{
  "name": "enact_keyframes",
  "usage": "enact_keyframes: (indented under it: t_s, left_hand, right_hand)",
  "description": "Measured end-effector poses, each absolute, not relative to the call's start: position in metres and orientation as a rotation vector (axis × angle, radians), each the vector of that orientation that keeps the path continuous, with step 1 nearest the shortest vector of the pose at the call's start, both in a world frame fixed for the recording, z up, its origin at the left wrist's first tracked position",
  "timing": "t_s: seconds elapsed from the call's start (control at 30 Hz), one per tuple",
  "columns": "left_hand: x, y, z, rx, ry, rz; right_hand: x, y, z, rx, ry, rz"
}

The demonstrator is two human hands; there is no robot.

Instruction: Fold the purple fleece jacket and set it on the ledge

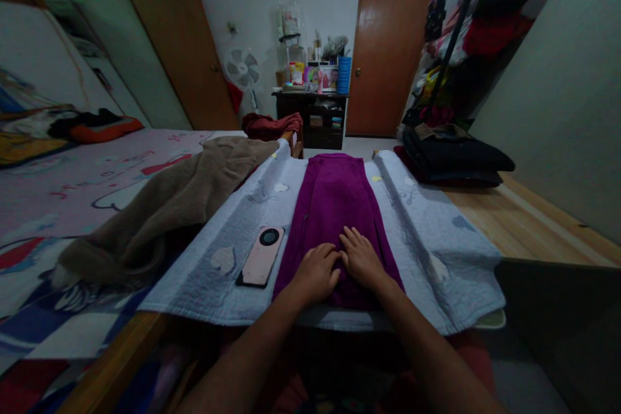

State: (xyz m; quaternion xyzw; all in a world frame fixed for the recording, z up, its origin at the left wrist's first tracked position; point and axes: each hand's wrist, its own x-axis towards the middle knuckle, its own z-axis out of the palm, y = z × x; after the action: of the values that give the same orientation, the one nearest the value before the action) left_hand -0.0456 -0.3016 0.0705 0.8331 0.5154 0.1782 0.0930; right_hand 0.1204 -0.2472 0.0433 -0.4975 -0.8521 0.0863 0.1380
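A purple garment [334,194], folded into a long panel, lies on a light blue patterned cloth [194,284]. Both of my hands rest on its near half, close together. My left hand [316,272] lies palm down on the fabric, fingers pointing forward and to the right. Beside it, my right hand [361,260] is flat with its fingers spread, its thumb side near the left fingertips. Neither hand grips anything. A pink phone [262,259] with a round black camera lies face down left of the garment.
Left of the cloth, a brown blanket [194,197] lies on a bed [111,174]. Dark folded clothes [451,155] are stacked on a wooden surface [524,226] at the right. A fan [243,70], a dark cabinet [310,123] and hanging clothes [495,32] stand farther back.
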Motion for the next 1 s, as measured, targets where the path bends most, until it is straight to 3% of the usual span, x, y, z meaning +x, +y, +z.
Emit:
enact_keyframes:
  t_s: [0.27,0.37,0.57,1.0]
  left_hand:
    - [-0.043,-0.279,0.086,2.461,1.646,0.405]
    - [-0.032,-0.271,0.078,2.489,1.642,0.484]
    - [-0.024,-0.277,0.049,2.492,1.494,0.323]
    - [-0.026,-0.276,0.046,2.492,1.502,0.285]
  right_hand:
    - [0.135,-0.237,0.067,-1.247,-2.496,0.461]
    - [0.137,-0.216,0.073,-1.269,-2.362,0.358]
    - [0.134,-0.176,0.052,-1.317,-2.542,0.229]
    - [0.138,-0.100,0.039,-1.561,-2.510,0.212]
